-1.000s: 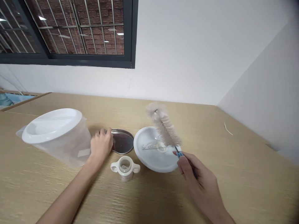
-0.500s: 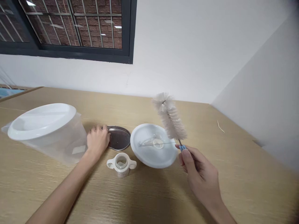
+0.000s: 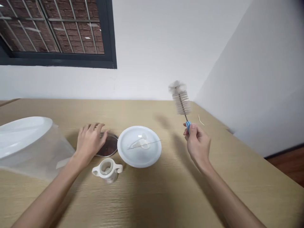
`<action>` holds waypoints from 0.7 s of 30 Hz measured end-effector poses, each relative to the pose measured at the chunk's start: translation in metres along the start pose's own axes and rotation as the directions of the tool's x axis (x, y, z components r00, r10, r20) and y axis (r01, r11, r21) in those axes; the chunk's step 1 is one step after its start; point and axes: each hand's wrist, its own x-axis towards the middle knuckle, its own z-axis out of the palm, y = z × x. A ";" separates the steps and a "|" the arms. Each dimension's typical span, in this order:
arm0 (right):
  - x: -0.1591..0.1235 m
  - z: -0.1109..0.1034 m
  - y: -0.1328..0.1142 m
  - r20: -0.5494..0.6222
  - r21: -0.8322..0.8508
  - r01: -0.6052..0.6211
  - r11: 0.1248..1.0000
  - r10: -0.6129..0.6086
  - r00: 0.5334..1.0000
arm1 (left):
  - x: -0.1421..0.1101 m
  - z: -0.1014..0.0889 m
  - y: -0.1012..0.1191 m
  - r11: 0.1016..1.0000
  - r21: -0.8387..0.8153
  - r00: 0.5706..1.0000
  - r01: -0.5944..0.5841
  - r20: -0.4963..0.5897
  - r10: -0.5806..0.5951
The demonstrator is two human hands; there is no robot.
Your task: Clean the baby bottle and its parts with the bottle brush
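My right hand (image 3: 198, 142) grips a bottle brush (image 3: 182, 103) by its blue handle, with the pale bristles pointing up and clear of the table. On the left, my left hand (image 3: 90, 141) has its fingers apart and holds nothing; it is over the left side of a shallow metal tray (image 3: 111, 145). Beside the tray stands a white bowl (image 3: 123, 156) with small clear pieces (image 3: 145, 144) in it and a thin wire (image 3: 155, 142) lying across its rim. A white two-handled bottle collar (image 3: 108, 169) sits nearer me, in front of the tray.
A large translucent container (image 3: 45, 148) with a white lid leans at the left edge. A thin pale strip (image 3: 200, 120) lies on the wooden table (image 3: 152, 202) beyond my right hand. White walls (image 3: 152, 57) and a barred window (image 3: 57, 28) border the far side.
My right hand has carried the brush to the right, away from the bowl. The fingers of my left hand have lifted and opened from the tray's edge. The view has turned right.
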 end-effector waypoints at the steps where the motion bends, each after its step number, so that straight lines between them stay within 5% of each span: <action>1: 0.003 -0.002 0.007 -0.023 -0.034 -0.002 0.999 0.001 1.000 | 0.007 -0.005 0.009 0.998 -0.040 0.998 -0.056 0.034 0.058; 4: 0.006 -0.007 0.023 -0.059 -0.106 -0.023 0.994 0.016 0.998 | 0.029 -0.016 0.039 0.949 -0.186 0.942 -0.254 0.176 0.287; 9: 0.001 -0.014 0.032 -0.043 -0.126 -0.050 0.991 0.045 0.998 | 0.056 -0.008 0.084 0.820 -0.358 0.746 -0.446 0.357 0.562; 17: -0.002 -0.024 0.020 -0.046 -0.049 -0.052 0.997 0.050 0.998 | 0.087 0.033 0.125 0.710 -0.465 0.528 -0.530 0.474 0.704; 21: -0.001 -0.030 0.015 -0.054 -0.015 -0.056 0.998 0.055 0.997 | 0.093 0.041 0.136 0.703 -0.468 0.457 -0.535 0.540 0.707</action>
